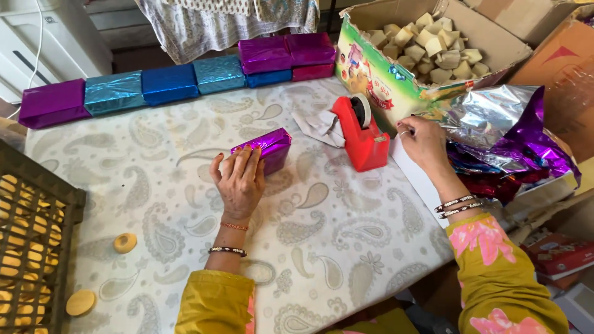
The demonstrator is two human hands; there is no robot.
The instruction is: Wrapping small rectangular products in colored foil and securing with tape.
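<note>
My left hand (238,179) rests flat on a small box wrapped in purple foil (271,147) that lies in the middle of the table. My right hand (422,143) is off to the right, at the edge of a heap of silver and purple foil sheets (507,127), fingers pinched at the foil beside a red tape dispenser (362,137). A white roll sits in the dispenser. Whether the right fingers hold tape or foil is hard to tell.
A row of wrapped boxes in purple, teal and blue (167,83) lines the far side of the paisley tablecloth (322,229). An open carton of tan blocks (427,46) stands behind the dispenser. A brown crate (31,235) sits at left, with two round yellow discs (124,242) near it.
</note>
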